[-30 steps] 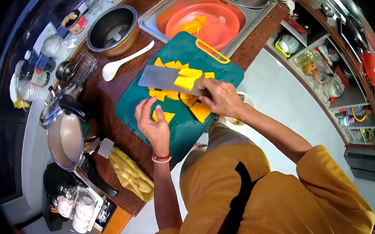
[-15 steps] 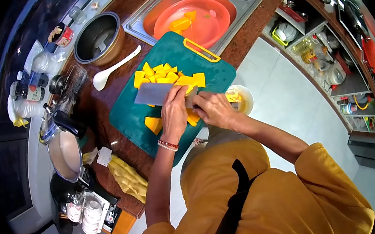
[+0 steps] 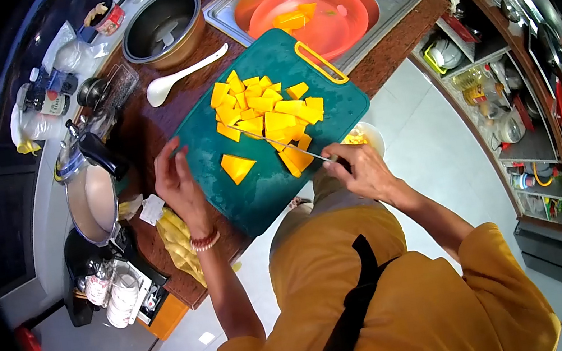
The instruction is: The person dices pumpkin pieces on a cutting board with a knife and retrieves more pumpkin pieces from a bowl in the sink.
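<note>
My right hand [image 3: 365, 171] grips the handle of a knife [image 3: 292, 149], its blade seen edge-on among the pumpkin pieces. Several cut orange pumpkin pieces [image 3: 248, 102] lie heaped on a green cutting board [image 3: 248, 198] with a yellow handle. One larger pumpkin piece [image 3: 238, 168] sits apart, left of the blade. At the board's left edge hovers my left hand [image 3: 179, 187], open, its fingers apart and holding nothing. Whether the blade touches the board is hidden by the pieces.
Beyond the board, a red basin [image 3: 347, 31] with pumpkin chunks sits in the sink [image 3: 227, 10]. A white ladle [image 3: 166, 87] and a dark pot [image 3: 161, 30] stand to the left. Below the board's right edge is a white bowl [image 3: 376, 138] with scraps.
My left hand has let go of the blade and moved left, off the pumpkin. The knife has turned from flat to edge-on, lying right of the separate piece.
</note>
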`<state>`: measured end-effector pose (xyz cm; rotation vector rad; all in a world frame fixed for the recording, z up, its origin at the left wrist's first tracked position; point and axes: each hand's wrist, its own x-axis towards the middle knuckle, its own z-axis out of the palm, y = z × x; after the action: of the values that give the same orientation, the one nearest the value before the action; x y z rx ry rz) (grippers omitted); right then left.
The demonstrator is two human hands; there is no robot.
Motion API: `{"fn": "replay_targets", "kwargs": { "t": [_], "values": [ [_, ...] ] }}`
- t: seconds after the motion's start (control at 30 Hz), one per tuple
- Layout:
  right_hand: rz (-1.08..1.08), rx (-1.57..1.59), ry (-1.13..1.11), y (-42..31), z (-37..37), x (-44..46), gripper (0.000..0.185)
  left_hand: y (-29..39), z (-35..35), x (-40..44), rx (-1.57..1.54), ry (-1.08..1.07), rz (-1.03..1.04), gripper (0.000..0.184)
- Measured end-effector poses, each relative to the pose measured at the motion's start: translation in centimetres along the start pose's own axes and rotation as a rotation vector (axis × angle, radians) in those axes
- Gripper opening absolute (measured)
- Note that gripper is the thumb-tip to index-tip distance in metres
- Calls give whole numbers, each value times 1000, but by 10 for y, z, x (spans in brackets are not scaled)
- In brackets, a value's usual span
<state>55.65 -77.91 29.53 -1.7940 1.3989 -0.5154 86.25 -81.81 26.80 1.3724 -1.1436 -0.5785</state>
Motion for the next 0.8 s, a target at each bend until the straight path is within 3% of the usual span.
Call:
{"fn": "replay_targets", "kwargs": {
  "t": [0.1, 0.13, 0.17, 0.23, 0.33, 0.43, 0.47, 0.6, 0.8],
  "values": [
    [19, 12, -73, 3, -6, -19, 20, -35, -24, -33, 35, -120, -156, 31],
    [14, 37, -107, 8, -5, -26, 21, -36, -20, -40, 83, -186, -120, 39],
    [11, 60, -138, 12, -6, -32, 21, -30, -14, -53, 135, -202, -265, 49],
    [110, 93, -197, 18, -9, -41, 22, -22, -4, -62, 346, -276, -248, 56],
    [143, 134, -199, 26, -12, -47, 22, -20, 9, -64, 354, -320, -269, 60],
    [132, 74, -168, 31, -12, -46, 22, -57, 12, -67, 492, -365, -58, 61],
    [177, 108, -138, 30, -10, -44, 21, -61, 14, -70, 512, -347, -76, 62],
    [187, 203, 33, 33, 1, -43, 19, -49, 15, -74, 388, -289, -146, 65],
    [34, -5, -248, 41, -12, -58, 16, -49, 20, -65, 436, -296, -28, 63]
  ]
}}
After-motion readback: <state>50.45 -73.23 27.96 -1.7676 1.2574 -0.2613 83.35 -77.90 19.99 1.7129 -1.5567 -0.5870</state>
